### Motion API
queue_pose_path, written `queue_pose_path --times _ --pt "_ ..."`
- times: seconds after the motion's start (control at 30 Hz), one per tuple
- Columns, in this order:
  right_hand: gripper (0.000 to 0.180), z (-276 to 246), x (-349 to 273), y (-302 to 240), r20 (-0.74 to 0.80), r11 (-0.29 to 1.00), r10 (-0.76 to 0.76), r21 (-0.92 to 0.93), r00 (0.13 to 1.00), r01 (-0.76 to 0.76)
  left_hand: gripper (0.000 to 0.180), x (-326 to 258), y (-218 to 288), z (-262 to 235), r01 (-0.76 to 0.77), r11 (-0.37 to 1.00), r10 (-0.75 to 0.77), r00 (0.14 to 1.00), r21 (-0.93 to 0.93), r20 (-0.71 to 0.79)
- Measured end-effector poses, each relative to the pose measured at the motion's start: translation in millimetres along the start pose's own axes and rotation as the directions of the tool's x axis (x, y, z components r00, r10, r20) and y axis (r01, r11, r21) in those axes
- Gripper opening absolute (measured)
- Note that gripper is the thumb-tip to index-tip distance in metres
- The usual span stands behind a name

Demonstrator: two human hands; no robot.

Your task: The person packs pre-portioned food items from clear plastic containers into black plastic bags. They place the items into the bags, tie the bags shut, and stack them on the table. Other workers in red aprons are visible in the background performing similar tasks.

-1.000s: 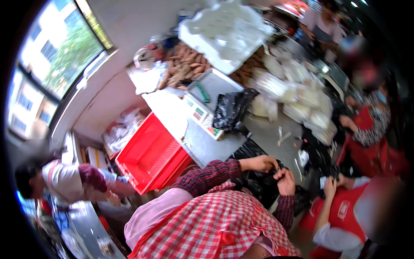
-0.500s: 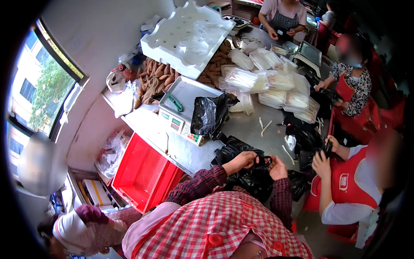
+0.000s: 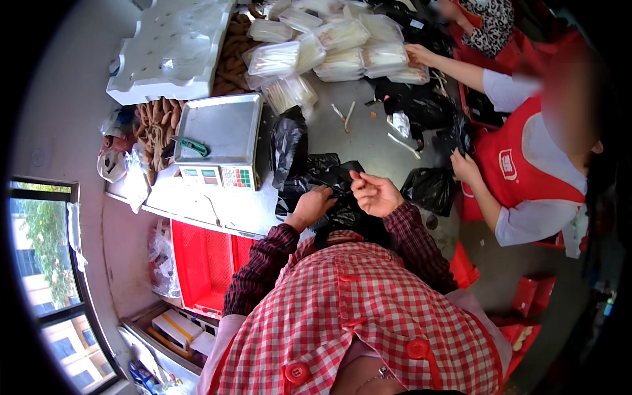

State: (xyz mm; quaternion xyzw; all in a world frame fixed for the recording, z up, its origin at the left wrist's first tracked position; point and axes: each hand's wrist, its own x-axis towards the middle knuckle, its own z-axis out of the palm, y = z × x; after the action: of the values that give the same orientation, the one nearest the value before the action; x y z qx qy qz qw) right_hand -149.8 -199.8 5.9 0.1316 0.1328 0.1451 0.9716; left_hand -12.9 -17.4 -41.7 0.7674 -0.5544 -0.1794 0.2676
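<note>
Black plastic bags point(image 3: 329, 176) lie crumpled at the table's near edge, right in front of me. My left hand point(image 3: 312, 206) has its fingers curled into the black plastic. Just to its right, my right hand point(image 3: 376, 195) is turned partly palm up, thumb and fingers bent together by the bag's edge. What those fingers hold, if anything, is too small to make out. Another black bag point(image 3: 289, 148) stands upright beside the scale, and a filled, rounded one point(image 3: 429, 191) sits right of my right hand.
A scale point(image 3: 220, 135) with a green box cutter point(image 3: 191, 146) on its tray stands left. Clear boxes of white sticks point(image 3: 342, 36), brown roots point(image 3: 158, 125) and a white foam tray point(image 3: 168, 49) lie farther back. A red crate point(image 3: 204, 263) is below. A red-aproned co-worker point(image 3: 526, 151) works at right.
The view has swung right and down. My hands have moved apart, the left lower onto the bag. The red-aproned co-worker now stretches one arm to the clear boxes.
</note>
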Motion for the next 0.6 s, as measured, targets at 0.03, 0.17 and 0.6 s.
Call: queue_pose_path --times 0.03,0.17,0.6 --pt "0.023 6.9 1.3 1.0 0.011 0.989 -0.146 -0.010 0.989 0.146 0.021 1.7 0.2 -5.3 -0.053 0.998 0.053 0.999 0.033 -0.012" --pt "0.054 -25.1 5.8 -41.7 0.007 0.571 -0.720 -0.561 0.694 0.599 0.019 4.0 11.6 -34.0 -0.086 0.983 0.075 0.994 -0.164 -0.074" --pt "0.078 1.1 42.5 48.0 0.418 -0.370 -0.806 -0.908 0.418 0.194 0.047 29.0 46.5 -27.2 0.119 0.760 -0.173 0.985 -0.639 -0.023"
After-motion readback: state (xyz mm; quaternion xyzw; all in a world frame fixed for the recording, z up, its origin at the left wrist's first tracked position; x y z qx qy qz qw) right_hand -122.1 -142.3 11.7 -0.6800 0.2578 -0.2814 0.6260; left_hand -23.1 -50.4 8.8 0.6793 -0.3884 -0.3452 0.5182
